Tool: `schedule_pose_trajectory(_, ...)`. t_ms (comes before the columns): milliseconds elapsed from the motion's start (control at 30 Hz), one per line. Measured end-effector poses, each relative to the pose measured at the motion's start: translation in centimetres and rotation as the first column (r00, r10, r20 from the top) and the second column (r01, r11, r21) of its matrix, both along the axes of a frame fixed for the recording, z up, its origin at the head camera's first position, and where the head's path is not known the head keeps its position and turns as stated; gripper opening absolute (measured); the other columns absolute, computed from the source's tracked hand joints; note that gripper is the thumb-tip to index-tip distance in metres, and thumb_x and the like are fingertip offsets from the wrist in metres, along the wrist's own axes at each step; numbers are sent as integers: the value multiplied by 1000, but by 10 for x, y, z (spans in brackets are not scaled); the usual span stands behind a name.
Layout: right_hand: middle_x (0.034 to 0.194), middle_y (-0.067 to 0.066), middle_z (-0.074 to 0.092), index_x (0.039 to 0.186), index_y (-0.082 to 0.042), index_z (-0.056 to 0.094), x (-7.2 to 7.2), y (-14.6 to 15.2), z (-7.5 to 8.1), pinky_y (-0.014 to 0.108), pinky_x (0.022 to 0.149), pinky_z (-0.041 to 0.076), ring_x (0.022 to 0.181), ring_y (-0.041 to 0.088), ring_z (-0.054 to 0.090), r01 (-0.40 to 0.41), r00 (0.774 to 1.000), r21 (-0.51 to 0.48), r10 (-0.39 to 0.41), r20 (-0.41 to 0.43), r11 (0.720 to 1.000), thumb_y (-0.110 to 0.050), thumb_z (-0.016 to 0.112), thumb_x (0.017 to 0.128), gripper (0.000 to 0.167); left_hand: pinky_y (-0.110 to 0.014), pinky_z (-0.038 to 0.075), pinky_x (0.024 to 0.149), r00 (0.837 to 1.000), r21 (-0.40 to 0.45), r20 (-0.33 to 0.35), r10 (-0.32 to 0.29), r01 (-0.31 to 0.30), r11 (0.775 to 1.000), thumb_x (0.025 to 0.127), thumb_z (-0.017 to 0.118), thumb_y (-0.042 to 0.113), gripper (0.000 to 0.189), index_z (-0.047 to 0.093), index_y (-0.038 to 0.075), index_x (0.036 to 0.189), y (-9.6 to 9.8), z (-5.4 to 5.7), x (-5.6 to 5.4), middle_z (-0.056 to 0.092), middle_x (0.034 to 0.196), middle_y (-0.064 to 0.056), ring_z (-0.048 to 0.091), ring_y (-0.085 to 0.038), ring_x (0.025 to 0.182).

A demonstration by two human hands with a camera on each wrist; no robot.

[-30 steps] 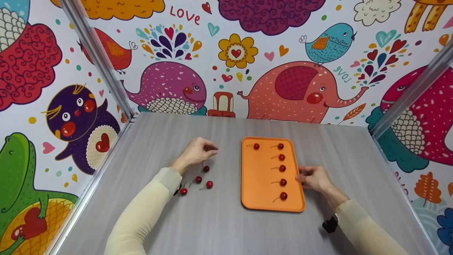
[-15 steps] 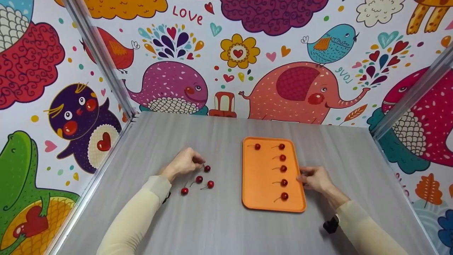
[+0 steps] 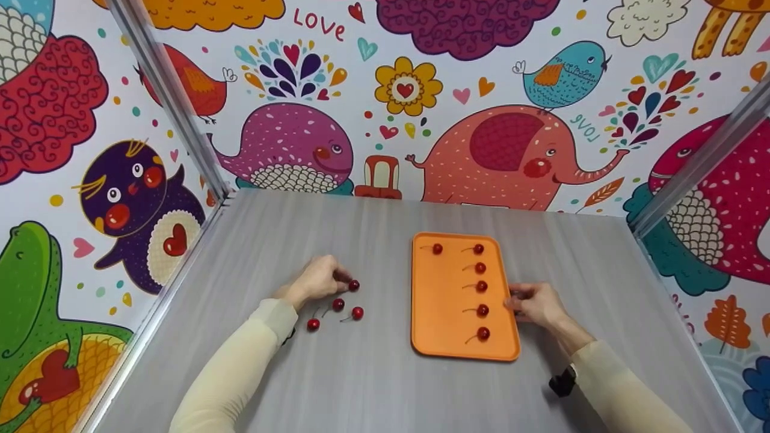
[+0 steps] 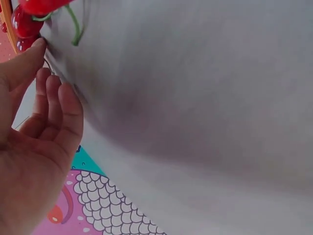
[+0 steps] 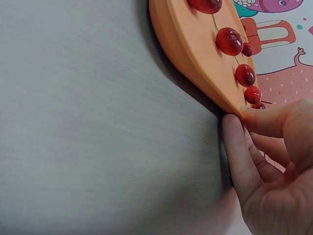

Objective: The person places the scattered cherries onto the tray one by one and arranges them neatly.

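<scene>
My left hand is low over the table, its thumb and fingertips pinching a dark red cherry at its stem side. In the left wrist view the thumb meets the fingers beside this cherry, partly hidden. Three more stemmed cherries lie just nearer: one cherry in the middle, another cherry to the right and a third cherry to the left. My right hand grips the right rim of an orange tray, thumb above and fingers at the outer side. Several cherries form a column along the tray's right side; one cherry sits at its top left.
The grey table extends around the tray and the loose cherries. Printed cartoon walls enclose it at the back and sides, with metal posts at the corners.
My left hand came back toward the loose cherries from farther up the table and took hold of the farthest one, which shifted slightly. The right hand and the tray stayed in place.
</scene>
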State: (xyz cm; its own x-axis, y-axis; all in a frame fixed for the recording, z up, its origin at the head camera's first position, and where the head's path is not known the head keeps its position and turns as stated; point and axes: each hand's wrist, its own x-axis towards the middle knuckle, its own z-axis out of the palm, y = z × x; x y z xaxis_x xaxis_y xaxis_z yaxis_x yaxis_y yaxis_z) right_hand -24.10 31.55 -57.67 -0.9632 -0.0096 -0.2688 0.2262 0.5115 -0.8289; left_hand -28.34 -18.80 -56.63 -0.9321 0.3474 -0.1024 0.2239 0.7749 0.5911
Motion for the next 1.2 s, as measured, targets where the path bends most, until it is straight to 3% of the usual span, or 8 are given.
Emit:
schedule_pose_trajectory(400, 109, 16, 79, 151, 11, 63, 0, -1, -1, 38, 79, 71, 93, 14, 78, 6, 1000, 10, -6, 16, 1000, -7, 80, 102, 54, -48, 63, 97, 999, -36, -41, 6, -7, 999, 101, 82, 15, 11, 91, 14, 109, 4, -1, 1, 86, 113, -6, 76, -22, 103)
schedule_pose_trajectory(633, 112, 19, 78, 151, 11, 63, 1, -1, 0, 37, 79, 71, 93, 14, 78, -1, 1000, 16, 1, 12, 1000, -7, 79, 103, 53, -45, 65, 93, 997, 3, -58, 51, -51, 999, 101, 84, 16, 12, 91, 13, 110, 3, 0, 2, 88, 110, -5, 79, -21, 100)
schedule_pose_trajectory(867, 113, 21, 79, 150, 11, 63, 1, -1, 1, 37, 79, 71, 93, 15, 78, 1, 1000, 17, -1, 7, 1000, -7, 79, 103, 53, -44, 66, 90, 993, 26, -114, 34, -31, 999, 101, 84, 13, 11, 91, 11, 109, 7, 1, 2, 89, 106, -5, 81, -21, 99)
schedule_pose_trajectory(1200, 113, 22, 79, 150, 13, 63, 1, -1, 1, 39, 79, 71, 94, 17, 79, 2, 1000, 21, -2, -6, 1000, -6, 80, 102, 53, -46, 67, 92, 995, 64, -97, 11, -5, 998, 105, 79, 14, 13, 90, 11, 112, 30, 16, -1, 89, 108, -6, 80, -20, 99)
